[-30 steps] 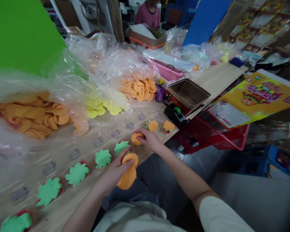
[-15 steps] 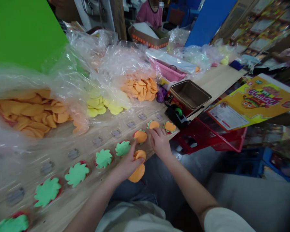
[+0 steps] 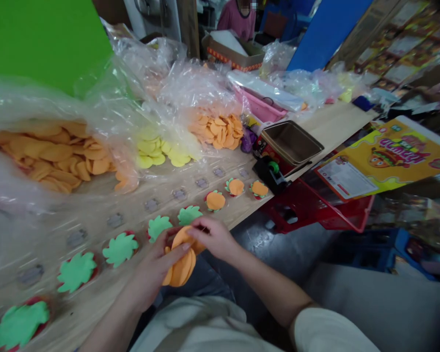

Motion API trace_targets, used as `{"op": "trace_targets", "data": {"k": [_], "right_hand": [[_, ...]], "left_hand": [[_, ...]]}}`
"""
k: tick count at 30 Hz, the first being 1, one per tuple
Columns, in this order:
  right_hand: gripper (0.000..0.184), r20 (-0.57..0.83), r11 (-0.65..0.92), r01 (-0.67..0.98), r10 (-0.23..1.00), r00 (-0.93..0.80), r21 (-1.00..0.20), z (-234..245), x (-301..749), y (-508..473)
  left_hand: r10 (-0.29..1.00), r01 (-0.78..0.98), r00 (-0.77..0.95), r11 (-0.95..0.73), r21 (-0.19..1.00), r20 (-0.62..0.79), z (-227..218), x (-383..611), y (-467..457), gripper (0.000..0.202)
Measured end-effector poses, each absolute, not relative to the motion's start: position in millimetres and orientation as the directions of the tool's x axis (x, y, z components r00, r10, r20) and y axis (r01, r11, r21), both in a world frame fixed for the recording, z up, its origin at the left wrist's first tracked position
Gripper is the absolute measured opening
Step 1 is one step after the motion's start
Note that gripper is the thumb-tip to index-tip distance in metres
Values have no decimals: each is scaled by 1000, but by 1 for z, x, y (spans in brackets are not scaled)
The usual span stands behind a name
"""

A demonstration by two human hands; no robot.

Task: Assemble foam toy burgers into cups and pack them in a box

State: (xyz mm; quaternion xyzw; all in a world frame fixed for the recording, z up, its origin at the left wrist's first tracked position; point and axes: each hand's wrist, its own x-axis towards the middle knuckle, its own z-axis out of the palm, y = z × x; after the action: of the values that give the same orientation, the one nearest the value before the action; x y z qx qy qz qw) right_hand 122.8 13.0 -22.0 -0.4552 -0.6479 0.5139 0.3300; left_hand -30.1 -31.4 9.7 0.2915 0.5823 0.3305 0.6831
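The one view comes from a camera on the person's head, facing forward and down over their own shirt (image 3: 201, 322). The left hand (image 3: 159, 259) and right hand (image 3: 216, 237) appear near, at lower middle; the table (image 3: 326, 120) runs slantwise from lower left to upper right, and a person in pink (image 3: 234, 22) shows farther off at the top edge.

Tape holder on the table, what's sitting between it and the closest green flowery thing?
Three orange-topped stacks sit between the tape holder and the closest green piece, as the head view shows.
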Motion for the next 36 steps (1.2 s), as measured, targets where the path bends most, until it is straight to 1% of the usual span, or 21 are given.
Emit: {"op": "trace_targets", "data": {"k": [2,4,6,9,11,13,14,15,16,17,18,19,20,21,22,24,25,27,30,33,36], "right_hand": [[17,-139,-94,150,935,-325,-984,-27,121,22],[20,-239,-224,87,922,-305,-971,-31,119,31],[20,-258,-243,88,916,-308,-966,-32,116,35],[19,-209,-185,100,909,-360,-978,-28,112,30],[21,-265,-281,36,844,-467,-959,-23,114,25],[28,-326,-394,-6,769,-550,-919,-20,120,23],[32,-332,-397,1,768,-547,-918,-20,123,24],[33,-318,-348,36,805,-502,-937,-21,127,26],[31,-270,-253,97,868,-417,-963,-22,131,29],[28,-182,-128,183,930,-320,-975,-24,134,32],[24,-62,10,286,968,-242,-958,-27,135,36],[20,72,147,390,977,-202,-909,-30,136,39],[18,195,275,481,958,-211,-833,-33,135,41],[18,292,393,546,919,-266,-740,-37,133,42],[19,356,496,585,868,-347,-641,-41,131,42],[22,394,647,613,762,-514,-454,-50,125,37],[23,389,689,614,724,-569,-384,-55,122,33],[27,381,723,613,690,-615,-319,-63,120,25],[41,411,722,589,691,-595,-362,-71,126,10],[55,424,659,619,750,-507,-427,-74,137,-4],[60,359,566,734,819,-448,-375,-73,141,-15]], "left_hand": [[785,-131,81,620,774,-615,11,-38,-36,47],[778,-163,42,625,764,-627,12,-44,-38,47],[775,-177,12,624,761,-632,11,-45,-36,46],[815,-109,-28,573,812,-579,2,-44,-29,40],[847,-91,-58,522,848,-528,-6,-46,-25,34],[854,-144,-130,486,862,-503,-11,-52,-25,30],[849,-182,-177,470,864,-498,-11,-58,-26,30],[841,-207,-217,457,865,-496,-11,-65,-28,29],[836,-216,-245,447,868,-492,-10,-73,-31,29],[835,-208,-260,442,872,-485,-9,-81,-34,29],[840,-180,-260,443,878,-477,-8,-88,-37,29],[849,-129,-245,451,883,-469,-6,-94,-40,28],[860,-69,-220,457,887,-461,-5,-98,-43,28],[872,-8,-185,460,888,-453,-5,-99,-45,27],[884,48,-141,455,889,-445,-4,-99,-46,28],[904,135,-45,428,894,-426,-3,-94,-48,32],[910,169,-2,410,896,-416,-3,-91,-48,36],[913,244,75,372,895,-400,-3,-83,-49,45],[892,356,190,327,875,-410,-4,-73,-49,60],[860,438,256,303,846,-441,-7,-65,-47,69],[874,550,221,255,796,-432,-13,-60,-43,73]]}}
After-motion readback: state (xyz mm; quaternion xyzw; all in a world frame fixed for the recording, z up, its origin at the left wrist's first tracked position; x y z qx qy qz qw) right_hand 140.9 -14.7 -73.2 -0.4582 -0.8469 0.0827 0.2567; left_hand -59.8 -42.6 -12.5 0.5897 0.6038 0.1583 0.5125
